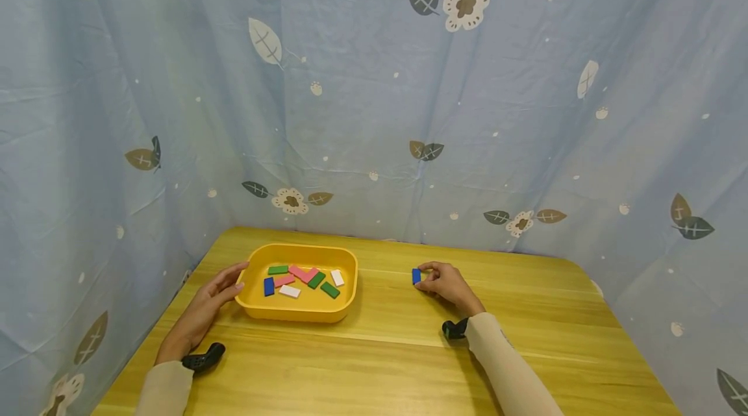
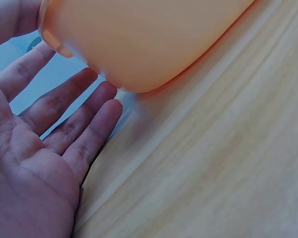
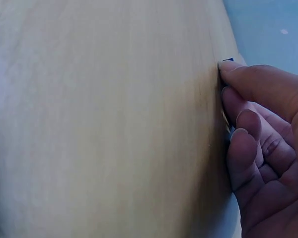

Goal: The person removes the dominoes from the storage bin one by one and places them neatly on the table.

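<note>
In the head view, a yellow plastic tray (image 1: 292,313) stands on the left part of the wooden table. My left hand (image 1: 206,304) holds its left side, the thumb over the rim; in the left wrist view several fingertips touch the outer wall. Inside lie several small flat blocks: a blue block (image 1: 269,286), pink, green and white ones. To the right of the tray, my right hand (image 1: 447,285) pinches another blue block (image 1: 416,276) between thumb and fingers at the table surface. Only a small corner of this block (image 3: 229,60) shows in the right wrist view.
The wooden table (image 1: 362,364) has rounded far corners. Behind and at both sides hangs a light blue curtain (image 1: 362,111) with leaf and flower prints, close to the table's edges. Black wrist-worn devices sit at the left wrist (image 1: 204,359) and right wrist (image 1: 454,329).
</note>
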A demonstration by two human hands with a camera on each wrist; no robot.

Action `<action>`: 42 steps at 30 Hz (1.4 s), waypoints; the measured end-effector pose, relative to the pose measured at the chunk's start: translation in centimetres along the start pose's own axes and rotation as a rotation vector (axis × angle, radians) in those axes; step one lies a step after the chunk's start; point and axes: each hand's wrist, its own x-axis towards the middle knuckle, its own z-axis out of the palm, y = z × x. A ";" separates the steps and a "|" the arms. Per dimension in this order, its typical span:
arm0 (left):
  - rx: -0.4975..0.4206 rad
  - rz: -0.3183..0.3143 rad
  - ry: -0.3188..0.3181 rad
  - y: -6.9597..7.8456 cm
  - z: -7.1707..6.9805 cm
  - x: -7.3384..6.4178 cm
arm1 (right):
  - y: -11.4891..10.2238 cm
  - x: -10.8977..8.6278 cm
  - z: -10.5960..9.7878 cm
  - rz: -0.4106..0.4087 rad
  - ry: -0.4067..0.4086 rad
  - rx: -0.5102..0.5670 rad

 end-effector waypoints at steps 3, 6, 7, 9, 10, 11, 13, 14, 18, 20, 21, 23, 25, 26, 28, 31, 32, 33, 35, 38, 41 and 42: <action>0.006 0.007 0.003 0.0 -0.1 -0.1 | -0.2 0.0 0.0 0.004 -0.008 0.000; 0.003 0.009 -0.001 0.1 -0.1 -0.1 | -0.5 0.0 -0.2 -0.001 -0.025 0.019; 0.000 0.010 0.001 0.2 -0.1 -0.1 | -0.5 -0.1 -0.3 -0.008 -0.035 0.023; -0.006 0.013 0.000 0.3 -0.1 -0.1 | -0.7 -0.1 -0.5 -0.023 -0.047 0.034; -0.010 0.014 -0.004 0.4 -0.1 -0.1 | -0.8 -0.2 -0.6 -0.035 -0.052 0.041; -0.011 0.015 -0.005 0.4 -0.1 -0.1 | -0.8 -0.2 -0.7 -0.039 -0.056 0.047; -0.013 0.018 -0.005 0.5 -0.1 0.0 | -0.9 -0.2 -0.9 -0.038 -0.061 0.061; -0.013 0.018 -0.006 0.5 -0.1 0.0 | -1.0 -0.2 -1.0 -0.034 -0.061 0.076; -0.014 0.017 -0.006 0.5 -0.1 0.2 | -1.3 0.0 -1.0 -0.036 -0.068 0.108; -0.017 0.015 -0.003 0.5 -0.1 0.2 | -1.7 0.2 -1.0 -0.049 -0.068 0.123; -0.019 0.013 -0.002 0.5 -0.2 0.2 | -2.0 0.2 -1.0 -0.059 -0.066 0.123; -0.022 0.008 -0.001 0.6 -0.2 0.3 | -2.8 0.3 -0.9 -0.071 -0.067 0.138; -0.023 0.006 0.000 0.7 -0.2 0.3 | -3.6 0.3 -0.8 -0.087 -0.072 0.155; -0.024 0.005 -0.002 0.7 -0.2 0.3 | -4.0 0.2 -0.7 -0.098 -0.076 0.163; -0.027 0.004 -0.007 0.6 -0.2 0.4 | -4.8 0.2 -0.4 -0.119 -0.090 0.188; -0.020 0.004 -0.016 0.4 -0.2 0.4 | -5.8 0.1 0.2 -0.161 -0.108 0.214; -0.018 0.002 -0.016 0.3 -0.3 0.4 | -6.2 0.2 0.4 -0.174 -0.112 0.220; -0.015 -0.001 -0.015 0.2 -0.3 0.4 | -6.5 0.2 0.7 -0.183 -0.115 0.224; -0.010 -0.006 -0.011 0.1 -0.3 0.5 | -7.2 0.3 1.1 -0.203 -0.119 0.225; -0.013 -0.011 -0.006 0.0 -0.3 0.5 | -8.3 0.4 1.7 -0.226 -0.120 0.220; -0.014 -0.011 -0.008 -0.1 -0.3 0.6 | -9.2 0.6 2.4 -0.246 -0.122 0.210; -0.014 -0.011 -0.008 -0.1 -0.3 0.6 | -9.5 0.7 2.7 -0.255 -0.121 0.200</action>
